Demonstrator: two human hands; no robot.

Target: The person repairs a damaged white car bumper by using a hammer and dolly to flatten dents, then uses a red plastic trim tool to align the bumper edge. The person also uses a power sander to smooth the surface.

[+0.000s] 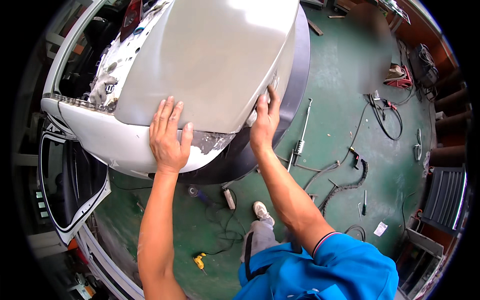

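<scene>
Your left hand [169, 134] lies flat on the silver car panel [210, 60], fingers spread and apart, palm pressed near the panel's lower edge in the middle of the frame; it grips nothing. Your right hand [265, 120] is at the panel's right edge, fingers curled together around the rim and clamped on it, just beside the dark bumper trim [295, 95] that curves below. The panel fills the upper centre of the frame, tilted, with a patch of grey filler [212, 142] between your two hands along the lower edge. To the left, the open car door [75, 190] sits close to your left forearm; room is tight there. To the right the green floor [340, 125] is open, though a long metal rod [301, 135], cables [385, 115] and a black hose [347, 185] lie scattered on it; a yellow tool [200, 261] lies by your shoe [262, 211] at lower centre.
</scene>
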